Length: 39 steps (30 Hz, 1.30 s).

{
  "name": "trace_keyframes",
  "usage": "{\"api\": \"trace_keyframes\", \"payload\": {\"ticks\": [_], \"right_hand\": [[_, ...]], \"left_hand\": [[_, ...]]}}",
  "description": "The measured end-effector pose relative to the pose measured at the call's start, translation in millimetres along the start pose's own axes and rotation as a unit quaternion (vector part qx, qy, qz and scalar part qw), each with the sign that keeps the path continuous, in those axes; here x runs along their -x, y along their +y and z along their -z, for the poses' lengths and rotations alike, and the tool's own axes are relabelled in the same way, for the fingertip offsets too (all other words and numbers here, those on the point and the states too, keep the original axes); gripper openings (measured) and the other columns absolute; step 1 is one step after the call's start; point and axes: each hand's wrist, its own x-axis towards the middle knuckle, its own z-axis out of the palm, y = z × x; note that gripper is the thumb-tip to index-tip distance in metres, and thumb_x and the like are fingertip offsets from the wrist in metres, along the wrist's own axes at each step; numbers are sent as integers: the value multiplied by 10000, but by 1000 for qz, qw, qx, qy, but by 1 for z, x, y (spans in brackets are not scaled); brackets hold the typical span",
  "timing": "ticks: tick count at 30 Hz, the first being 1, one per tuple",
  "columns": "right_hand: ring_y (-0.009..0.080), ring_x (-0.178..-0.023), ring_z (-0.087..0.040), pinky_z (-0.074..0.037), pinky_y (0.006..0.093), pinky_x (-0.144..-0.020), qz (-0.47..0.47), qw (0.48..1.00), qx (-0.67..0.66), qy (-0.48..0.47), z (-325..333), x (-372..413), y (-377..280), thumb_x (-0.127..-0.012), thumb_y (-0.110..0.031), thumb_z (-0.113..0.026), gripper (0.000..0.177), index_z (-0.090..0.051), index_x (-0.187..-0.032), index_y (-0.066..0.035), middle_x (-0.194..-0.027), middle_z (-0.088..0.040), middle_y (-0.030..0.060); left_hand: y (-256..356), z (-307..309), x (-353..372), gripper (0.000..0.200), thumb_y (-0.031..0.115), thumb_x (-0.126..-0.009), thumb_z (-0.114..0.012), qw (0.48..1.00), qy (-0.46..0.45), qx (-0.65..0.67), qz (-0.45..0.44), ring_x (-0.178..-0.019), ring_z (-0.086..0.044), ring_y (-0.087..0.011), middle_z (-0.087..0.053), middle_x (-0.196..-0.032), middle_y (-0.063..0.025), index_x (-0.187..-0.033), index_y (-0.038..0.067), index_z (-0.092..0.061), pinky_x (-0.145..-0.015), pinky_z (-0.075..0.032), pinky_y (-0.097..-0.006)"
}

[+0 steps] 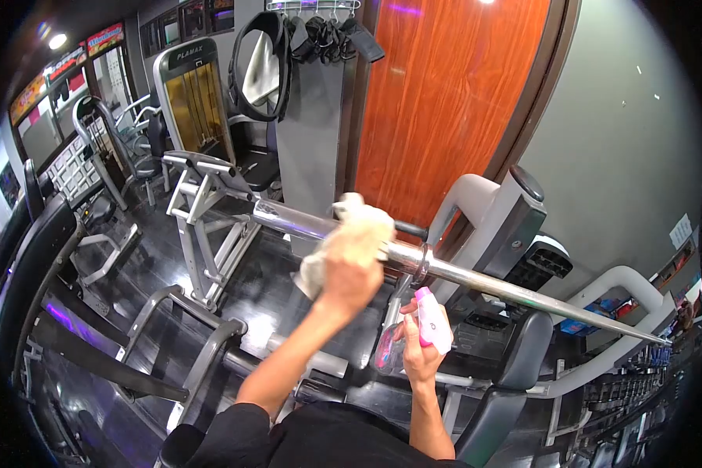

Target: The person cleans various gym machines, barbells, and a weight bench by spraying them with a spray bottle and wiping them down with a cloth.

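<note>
A long metal barbell (507, 290) runs across the view from the middle left to the right, with a thicker sleeve (292, 221) at its left end. My left hand (353, 261) is closed on a whitish cloth (313, 269), which lies against the sleeve; hand and cloth are blurred. Below the bar and to the right, my right hand (423, 349) grips a pink and white spray bottle (434, 318), its pink top just under the bar's collar (423, 265). Part of the bottle is hidden by the fingers.
A grey metal stand (203, 222) is beyond the bar's left end. A padded bench (483, 413) stands at the lower right, beside a machine frame (495, 230). Dumbbells (624, 390) line the far right. A wooden door (444, 93) is ahead.
</note>
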Motion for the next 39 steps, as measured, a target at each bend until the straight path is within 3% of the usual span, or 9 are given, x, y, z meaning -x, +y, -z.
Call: {"api": "trace_keyframes", "payload": {"ticks": [12,16,20,22,26,31,33,37,39], "right_hand": [[120,-557,-595,-486,244,-514,28,999,-19,36,1,4,-4,-887,-18,-603,220,-558,-1082,73,-901,-657,136],[152,-657,-608,-503,285,-613,2,999,11,31,0,7,0,-871,-60,-630,229,-594,-1064,56,-916,-652,125],[245,-842,-601,-488,363,-782,47,991,120,-41,0,8,-1,-823,-101,-678,270,-633,-1050,36,-965,-637,156],[330,-1045,-523,-429,438,-904,120,974,179,-74,-6,6,-5,-787,-119,-694,304,-644,-1056,13,-991,-622,136],[367,-1175,-434,-350,485,-1002,107,975,187,-54,-14,15,-5,-814,-170,-684,336,-649,-1106,-7,-1000,-623,124],[359,-1222,-400,-345,480,-1014,47,986,136,-89,-14,23,-6,-831,-148,-681,350,-634,-1140,9,-1074,-603,133],[349,-1252,-386,-333,471,-1033,30,989,113,-94,-20,24,-11,-826,-109,-683,346,-618,-1136,28,-1079,-603,131],[374,-1347,-315,-476,425,-967,-114,974,-16,-194,-27,43,-10,-810,-290,-779,630,-459,-1243,38,-1381,-246,254],[402,-1367,-282,-471,441,-985,-16,958,101,-268,-29,50,-13,-815,-296,-778,727,-365,-1308,42,-1412,-207,269]], "left_hand": [[27,-10,29,496,-119,-695,-537,974,-81,208,-34,-1230,-560,-298,-656,-1197,-145,-1148,37,-662,-1104,-360,-481],[29,14,41,483,-120,-706,-529,962,-113,247,-26,-1192,-585,-312,-665,-1163,-151,-1146,32,-661,-1068,-401,-454],[49,41,47,372,-100,-807,-529,931,-83,294,200,-1020,-655,-197,-673,-1111,-152,-1149,2,-633,-884,-504,-302],[52,45,48,305,-44,-882,-538,831,-50,428,352,-1032,-623,-150,-663,-1100,-119,-1180,-13,-594,-883,-488,-277],[50,46,69,361,19,-949,-515,822,-81,477,299,-1102,-577,-163,-594,-1197,-144,-1301,-7,-443,-920,-452,-274],[18,61,108,699,51,-760,-633,836,-268,459,136,-1216,-481,-302,-293,-1439,-270,-1344,34,-249,-1013,-397,-414],[28,75,106,737,76,-741,-672,839,-293,432,150,-1240,-459,-327,-297,-1433,-276,-1342,34,-248,-1018,-398,-418],[39,89,122,835,114,-731,-751,876,-280,362,150,-1178,-507,-404,-321,-1378,-308,-1344,2,-195,-968,-449,-430],[27,91,144,856,105,-732,-760,892,-249,363,107,-1133,-527,-402,-360,-1310,-309,-1331,2,-157,-924,-464,-446]]}}
